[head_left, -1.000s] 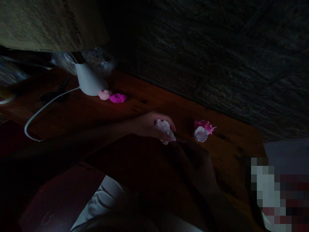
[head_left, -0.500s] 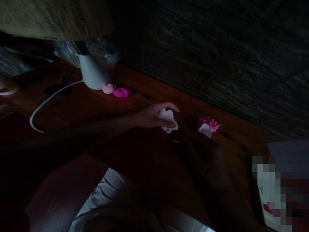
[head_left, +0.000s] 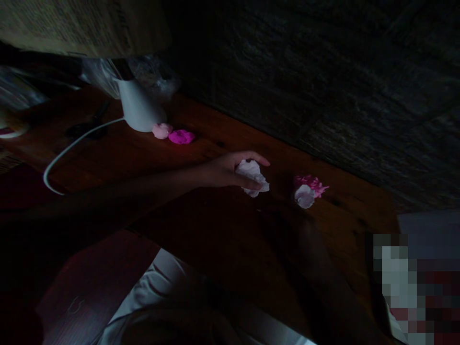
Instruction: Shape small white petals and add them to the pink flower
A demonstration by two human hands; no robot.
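A: Where is the crumpled whitish piece (head_left: 251, 179)?
B: In the left hand (head_left: 228, 170), above the wooden table (head_left: 230, 235), with the thumb across it and a finger curved round its far side.
A: And the right hand (head_left: 307, 235)?
B: Nearer the wearer, to the right of that piece and apart from it. It is too dark to tell whether it grips anything.
A: What lies beyond it?
B: A pale round piece (head_left: 304, 197), overlapping a spiky pink piece (head_left: 312, 186) in view.
A: Any containers?
B: A white-rimmed container (head_left: 14, 134) at the left edge, with something yellowish-brown showing; a clear plastic bag (head_left: 158, 79) behind the lamp base (head_left: 139, 108), contents unclear.
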